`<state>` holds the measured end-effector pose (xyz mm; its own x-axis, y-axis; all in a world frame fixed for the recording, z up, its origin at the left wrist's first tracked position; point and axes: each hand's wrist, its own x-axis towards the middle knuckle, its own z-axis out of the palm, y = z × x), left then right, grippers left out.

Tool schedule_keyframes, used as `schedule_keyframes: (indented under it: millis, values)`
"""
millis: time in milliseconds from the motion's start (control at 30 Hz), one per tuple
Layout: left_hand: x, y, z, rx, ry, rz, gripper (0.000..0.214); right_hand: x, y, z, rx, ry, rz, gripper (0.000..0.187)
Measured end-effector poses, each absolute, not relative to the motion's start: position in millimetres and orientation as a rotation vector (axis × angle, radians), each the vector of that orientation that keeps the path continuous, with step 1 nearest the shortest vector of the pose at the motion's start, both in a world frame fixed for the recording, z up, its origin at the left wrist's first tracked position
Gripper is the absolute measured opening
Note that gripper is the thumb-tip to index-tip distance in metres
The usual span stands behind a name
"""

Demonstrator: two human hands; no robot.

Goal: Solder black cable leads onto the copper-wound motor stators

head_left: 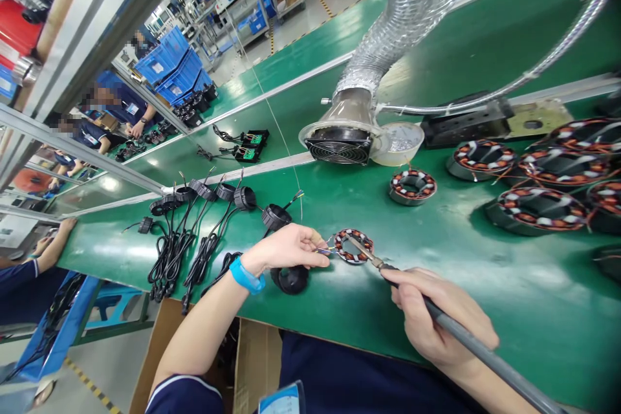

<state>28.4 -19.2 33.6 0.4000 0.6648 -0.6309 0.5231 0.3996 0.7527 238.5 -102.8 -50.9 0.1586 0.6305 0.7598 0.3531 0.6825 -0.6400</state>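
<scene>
My right hand [436,314] is wrapped round the handle of a soldering iron [376,262]. Its metal tip reaches over a motor stator [353,247], a ring with copper windings and white parts, lying on the green bench. At the ring's left side my left hand [291,247] pinches thin coloured wires [325,250] between thumb and fingers. The wire ends come close to the stator's edge; whether they touch cannot be made out. Just below that hand sits a round black housing [290,279], partly covered by it.
Several black housings with cables [194,239] lie to the left. More stators [536,207] stand at right, one stator [412,186] nearer. A fume duct [349,123] with a fan guard rises behind, beside a plastic bowl [398,142]. A cardboard box [255,362] is below the bench edge.
</scene>
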Motion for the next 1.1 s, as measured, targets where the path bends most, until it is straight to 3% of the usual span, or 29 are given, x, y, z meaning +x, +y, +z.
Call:
schedule_keyframes:
  millis: [567,1100]
  values:
    - [33,-15,37,1.192,1.277,0.084,0.054,241,-101,-44,-0.859,-1.450,0.262,0.026]
    - [31,-21,33,1.210,1.332,0.264,0.049,243,-102,-38,-0.869,-1.464,0.258,0.024]
